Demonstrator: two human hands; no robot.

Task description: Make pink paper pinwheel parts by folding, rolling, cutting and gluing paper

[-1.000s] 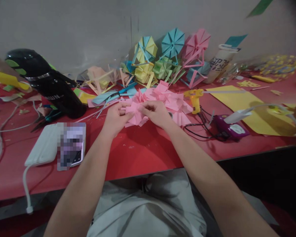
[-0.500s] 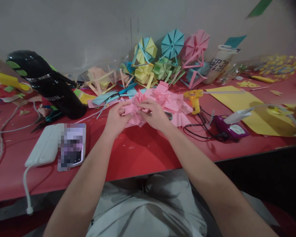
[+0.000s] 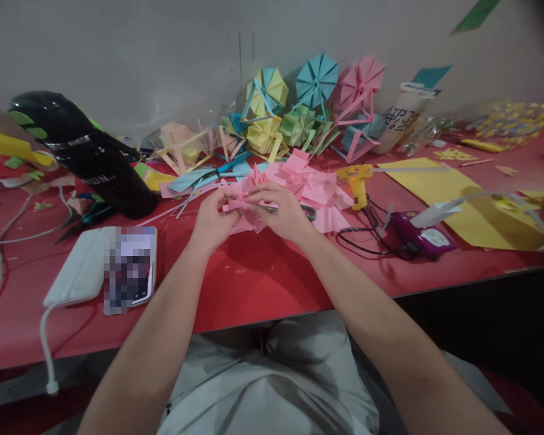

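Note:
My left hand (image 3: 212, 222) and my right hand (image 3: 281, 211) meet over a folded pink paper piece (image 3: 245, 211) held just above the red table (image 3: 254, 284). Both hands pinch it, fingers closed on its pleats. Directly behind them lies a heap of more pink folded paper (image 3: 310, 184). A pair of scissors (image 3: 306, 211) lies partly hidden under my right hand and the pink paper.
Paper pinwheels in yellow, blue, green and pink (image 3: 315, 81) lean on the wall. A yellow glue gun (image 3: 356, 181), purple device (image 3: 419, 235), yellow sheet (image 3: 453, 193), white bottle (image 3: 403, 118), black helmet-like object (image 3: 90, 157), white power bank (image 3: 79, 269) and phone (image 3: 131, 272) surround me.
My hands have drawn closer together on the pink piece, the right fingers sliding left over it. Nothing else has moved.

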